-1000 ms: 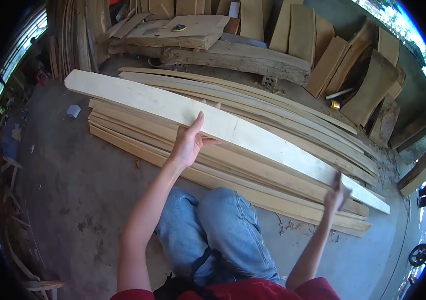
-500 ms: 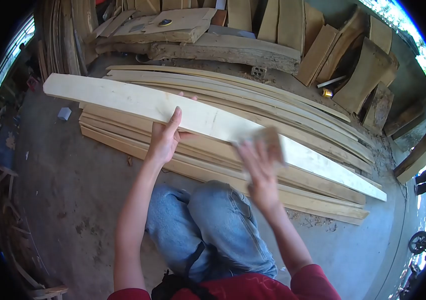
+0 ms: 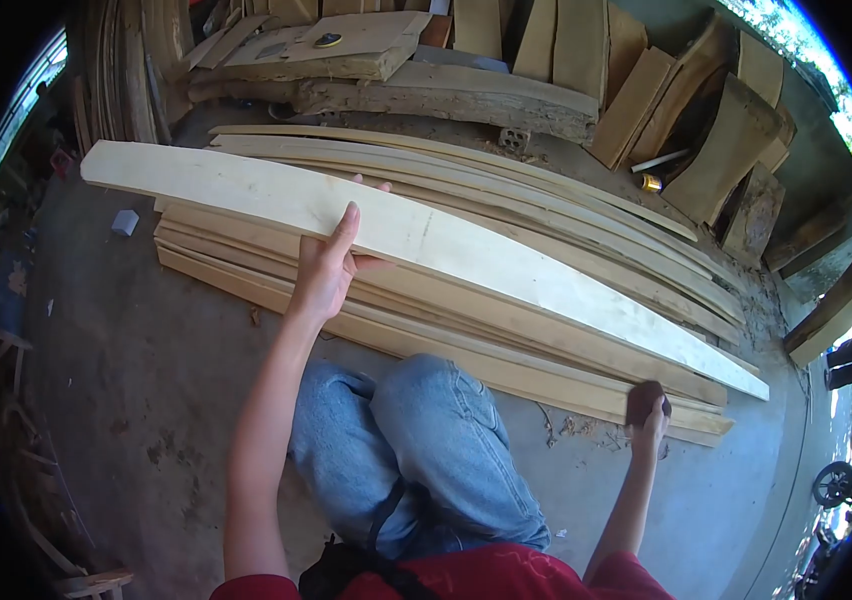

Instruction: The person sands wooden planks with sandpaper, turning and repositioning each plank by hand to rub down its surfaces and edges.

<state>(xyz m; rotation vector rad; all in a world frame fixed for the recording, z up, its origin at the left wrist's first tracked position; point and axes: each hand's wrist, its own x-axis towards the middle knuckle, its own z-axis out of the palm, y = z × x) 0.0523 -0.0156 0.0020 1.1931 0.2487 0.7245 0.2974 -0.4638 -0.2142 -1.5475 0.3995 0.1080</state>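
Observation:
A long pale wooden board [image 3: 466, 245] runs tilted across the view, its left end higher in the frame. My left hand [image 3: 329, 265] is closed around it left of the middle, thumb on the upper face and fingertips showing past the far edge. Low on the right, my right hand [image 3: 654, 425] grips a brown piece of sandpaper [image 3: 643, 402], apart from the pale board. Beneath the held board lie several more planks [image 3: 416, 335] on the floor, close to the sandpaper.
Rough slabs [image 3: 636, 110] lean on the back wall. A thick timber [image 3: 446, 100] lies before them, with a perforated block [image 3: 514, 140] near it. A white block [image 3: 125, 222] rests on the concrete floor at left. A small yellow tin [image 3: 651, 183] stands back right.
My right hand has left the pale board's face and moved right and down with the sandpaper. My left hand keeps its hold, and the board has barely shifted.

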